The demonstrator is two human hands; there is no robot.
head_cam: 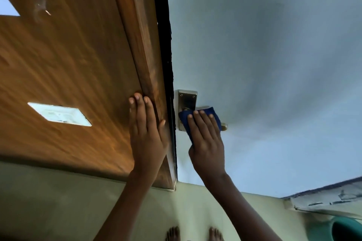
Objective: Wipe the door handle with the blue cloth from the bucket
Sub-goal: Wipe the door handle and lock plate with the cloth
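Observation:
A brass door handle point(187, 101) with a rectangular backplate is fixed on a pale blue door point(264, 55). Its lever tip point(224, 126) sticks out to the right of my right hand point(207, 141). That hand presses a dark blue cloth point(210, 111) over the lever, which is mostly hidden under cloth and fingers. My left hand point(147, 133) lies flat on the brown wooden door frame point(148, 76), fingers together, holding nothing.
A wood-grain panel point(68, 64) with a white switch plate point(59, 114) fills the left. The floor point(58, 201) is pale green, with bare feet point(194, 234) at the bottom edge. A green bucket point(340, 229) stands at the bottom right below a worn ledge point(325, 199).

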